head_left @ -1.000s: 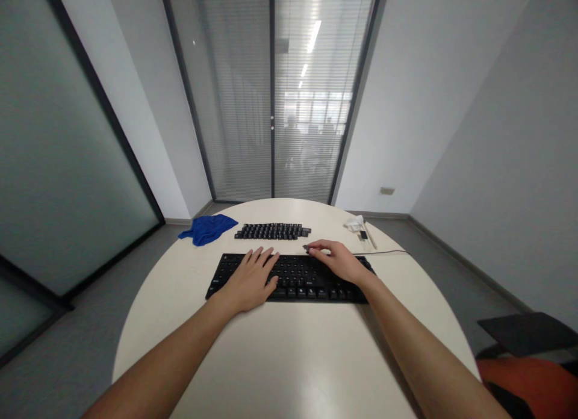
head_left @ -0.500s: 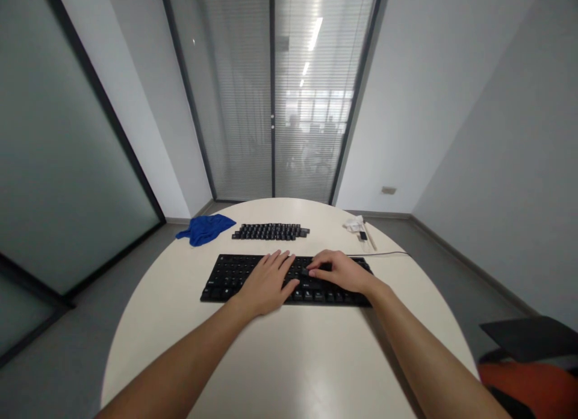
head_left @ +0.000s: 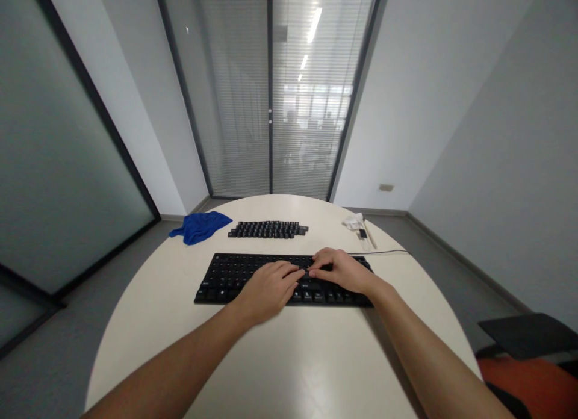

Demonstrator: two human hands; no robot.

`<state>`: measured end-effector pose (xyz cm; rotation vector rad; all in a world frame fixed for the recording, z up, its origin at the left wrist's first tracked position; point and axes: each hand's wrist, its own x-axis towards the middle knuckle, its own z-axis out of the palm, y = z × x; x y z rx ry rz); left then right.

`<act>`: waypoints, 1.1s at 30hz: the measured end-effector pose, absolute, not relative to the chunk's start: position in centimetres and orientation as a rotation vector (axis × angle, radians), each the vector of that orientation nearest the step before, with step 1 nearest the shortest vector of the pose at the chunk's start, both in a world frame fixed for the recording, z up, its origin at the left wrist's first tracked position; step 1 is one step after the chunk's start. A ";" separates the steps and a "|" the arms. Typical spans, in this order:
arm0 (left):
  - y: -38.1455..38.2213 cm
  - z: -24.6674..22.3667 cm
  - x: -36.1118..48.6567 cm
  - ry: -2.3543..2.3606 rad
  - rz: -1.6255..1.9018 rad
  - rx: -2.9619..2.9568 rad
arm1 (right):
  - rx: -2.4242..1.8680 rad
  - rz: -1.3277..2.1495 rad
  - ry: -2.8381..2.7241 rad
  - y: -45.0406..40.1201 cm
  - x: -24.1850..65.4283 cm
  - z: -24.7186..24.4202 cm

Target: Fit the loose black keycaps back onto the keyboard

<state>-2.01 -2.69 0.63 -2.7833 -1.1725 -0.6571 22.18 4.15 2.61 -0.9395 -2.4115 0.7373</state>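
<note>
A black keyboard (head_left: pixel 226 279) lies in front of me, with part of its letter area showing no caps. Over its right half, my right hand (head_left: pixel 341 271) pinches a small dark keycap between thumb and forefinger, mostly hidden by the fingers. My left hand (head_left: pixel 271 286) rests across the middle of the keyboard, its fingers drawn together and pointing right. Its fingertips meet those of my right hand at the pinched piece; whether they grip it too is hidden. Behind the keyboard, loose black keycaps (head_left: pixel 268 229) stand in several neat rows.
The round cream table (head_left: pixel 289 359) carries a crumpled blue cloth (head_left: pixel 201 226) at the back left. White crumpled tissue (head_left: pixel 353 221), a small black piece (head_left: pixel 363 233) and a pale stick (head_left: pixel 370 235) lie back right. A thin cable (head_left: pixel 383 251) runs right. An orange-and-black chair (head_left: pixel 526 377) stands at right.
My left hand has closed its spread fingers and brought the tips rightward to my right fingertips. The right hand keeps its pinch in nearly the same spot. The view has shifted slightly.
</note>
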 end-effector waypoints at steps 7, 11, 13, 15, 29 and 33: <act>-2.8 0.9 -1.9 -1.148 -0.611 -2.786 | -0.932 0.692 -2.459 3.9 22.0 3.1; -2.8 1.0 -1.6 -1.115 -0.596 -2.787 | -0.928 0.655 -2.479 3.7 22.0 3.5; -2.8 0.8 -1.6 -1.107 -0.603 -2.791 | -0.947 0.652 -2.475 3.7 22.1 3.5; -2.7 0.7 -1.6 -1.102 -0.608 -2.797 | -0.960 0.655 -2.468 3.7 22.2 3.5; -2.8 0.9 -1.7 -1.085 -0.625 -2.814 | -0.976 0.667 -2.449 3.7 22.1 3.1; -2.9 1.0 -1.7 -1.087 -0.622 -2.827 | -0.938 0.652 -2.448 3.7 22.0 3.3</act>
